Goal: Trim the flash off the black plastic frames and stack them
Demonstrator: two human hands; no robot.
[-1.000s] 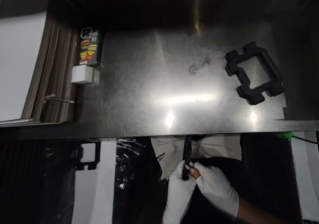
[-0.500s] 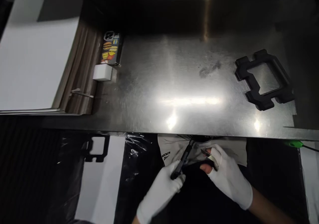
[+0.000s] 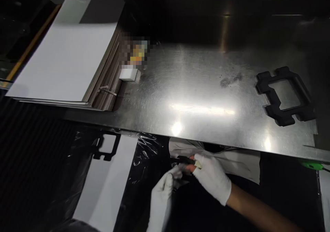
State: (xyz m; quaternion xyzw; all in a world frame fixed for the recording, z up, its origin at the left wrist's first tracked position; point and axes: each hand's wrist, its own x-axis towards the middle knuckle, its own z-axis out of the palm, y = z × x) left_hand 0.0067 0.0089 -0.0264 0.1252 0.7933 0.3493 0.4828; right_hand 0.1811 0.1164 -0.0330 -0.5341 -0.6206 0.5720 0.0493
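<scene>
My left hand (image 3: 163, 187), in a white glove, is closed low in front of my lap, its fingertips blurred. A narrow black bar-shaped part (image 3: 182, 159) lies sideways at the fingertips of both hands; my left fingers are close under it, their exact grip partly hidden. My right hand (image 3: 212, 177), in a white glove with bare thumb and finger tips, is pinched at the bar's right end. Pale yellowish material (image 3: 198, 164) shows at its fingers. The small dark piece that my right hand held earlier cannot be told apart from the bar.
A metal table (image 3: 201, 87) spans the view ahead. On it are a stack of white sheets (image 3: 67, 53), a white block (image 3: 128, 74), a blurred-out colourful item (image 3: 139, 53) and a black angular frame (image 3: 277, 112). Another black frame (image 3: 116, 146) lies lower left. A green object (image 3: 313, 165) sits right.
My hands have come together, the right moving left. The black bar has turned from slanting upward to nearly sideways. The camera view has shifted and tilted, so the table items appear further right.
</scene>
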